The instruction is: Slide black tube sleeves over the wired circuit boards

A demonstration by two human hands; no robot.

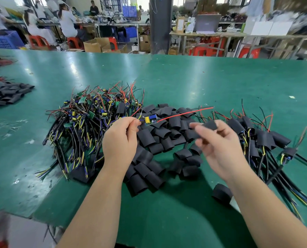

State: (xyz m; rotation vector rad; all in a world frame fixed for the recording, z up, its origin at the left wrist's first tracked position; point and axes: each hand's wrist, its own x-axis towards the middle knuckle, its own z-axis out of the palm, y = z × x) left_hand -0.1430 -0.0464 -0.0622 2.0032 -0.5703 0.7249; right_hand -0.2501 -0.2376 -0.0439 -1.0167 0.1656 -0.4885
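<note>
My left hand pinches the wires of a small circuit board with a yellow part, holding it above the table; its red and black leads stretch right. My right hand, blurred, holds a black tube sleeve between thumb and fingers, just right of the board and apart from it. Several loose black sleeves lie heaped under both hands. A tangle of bare wired boards lies to the left. Sleeved boards with wires lie to the right.
The green table stretches far ahead. Another heap of black sleeves sits at the far left. One stray sleeve lies near my right forearm. People work at benches beyond the table's far edge.
</note>
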